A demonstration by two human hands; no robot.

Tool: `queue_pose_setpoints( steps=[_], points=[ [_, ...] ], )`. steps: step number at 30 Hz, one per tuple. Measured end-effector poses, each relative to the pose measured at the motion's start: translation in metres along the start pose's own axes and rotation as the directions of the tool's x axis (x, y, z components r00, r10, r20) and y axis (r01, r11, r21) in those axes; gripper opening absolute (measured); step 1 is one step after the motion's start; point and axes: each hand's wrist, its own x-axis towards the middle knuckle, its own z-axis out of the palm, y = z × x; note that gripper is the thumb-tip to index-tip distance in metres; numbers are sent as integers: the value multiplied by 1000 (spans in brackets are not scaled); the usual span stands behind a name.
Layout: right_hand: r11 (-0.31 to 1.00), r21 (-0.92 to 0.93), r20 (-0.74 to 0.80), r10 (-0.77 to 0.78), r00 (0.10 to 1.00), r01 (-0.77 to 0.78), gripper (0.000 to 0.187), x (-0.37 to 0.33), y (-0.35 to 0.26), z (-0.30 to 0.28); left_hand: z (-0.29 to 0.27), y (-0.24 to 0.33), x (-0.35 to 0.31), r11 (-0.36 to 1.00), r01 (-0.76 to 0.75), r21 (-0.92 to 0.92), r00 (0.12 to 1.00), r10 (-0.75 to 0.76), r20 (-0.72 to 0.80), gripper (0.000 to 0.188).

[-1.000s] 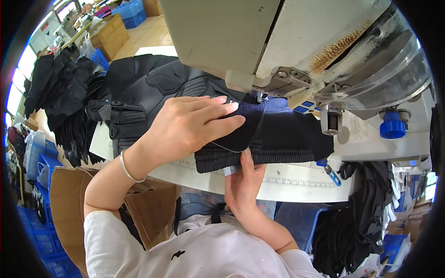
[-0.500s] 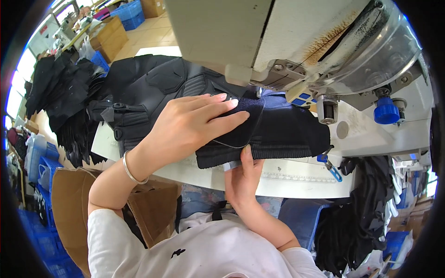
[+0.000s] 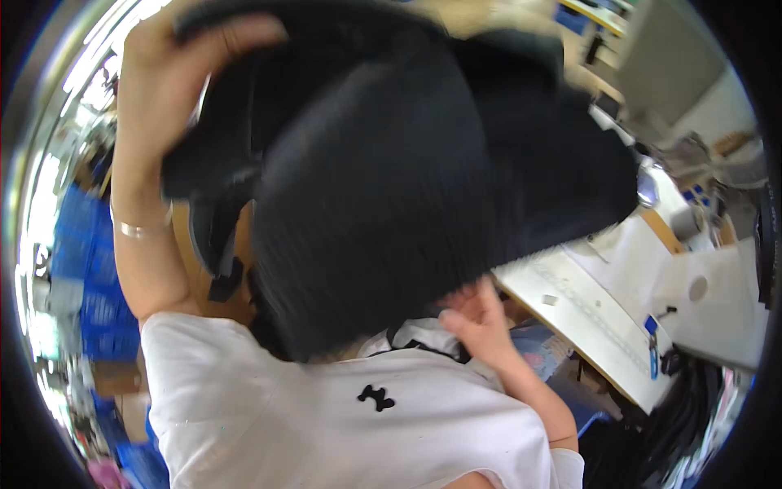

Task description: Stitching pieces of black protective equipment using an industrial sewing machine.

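Observation:
A large black sewn fabric piece [image 3: 383,187] is held up in front of me, blurred by motion, and covers most of the middle of the view. My left hand [image 3: 167,85] grips its upper left edge, with the fingers reaching over the top. Straps or flaps of the piece hang below that hand. At its lower edge is my right hand [image 3: 476,322], fingers bent and smeared; part of them is hidden behind the fabric, so I cannot tell whether they pinch it.
To the right, the white sewing machine table [image 3: 578,301] carries small snips with blue handles [image 3: 652,346]. The sewing machine [image 3: 709,155] stands beyond it. Blue crates [image 3: 90,277] are stacked at the left. Dark fabric [image 3: 660,436] hangs at the lower right.
The black fabric piece has come off the table and up toward me. My left hand has moved up and left with it; my right hand has moved right. The view has swung leftward.

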Motion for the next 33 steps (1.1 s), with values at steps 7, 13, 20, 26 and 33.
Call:
queue_pose_setpoints(
  steps=[7,13,20,26,33],
  points=[
    [982,-121,-5,145,989,-145,42,16,6,5,-168,-163,-117,910,327,-254,800,-410,-439,17],
    [971,-118,-229,178,957,-208,25,24,40,-14,-138,-243,-225,643,668,-376,502,-761,-410,22],
    [961,-122,-381,186,906,-249,20,18,59,-33,-2,-283,-365,535,650,-539,567,-814,-124,28],
    [948,-96,-376,246,893,-302,20,0,67,-35,84,-316,-374,460,874,158,477,-875,-90,39],
    [980,-149,-457,48,888,-130,20,-37,24,-50,219,-174,-93,972,209,-103,975,-199,102,34]
  ],
)
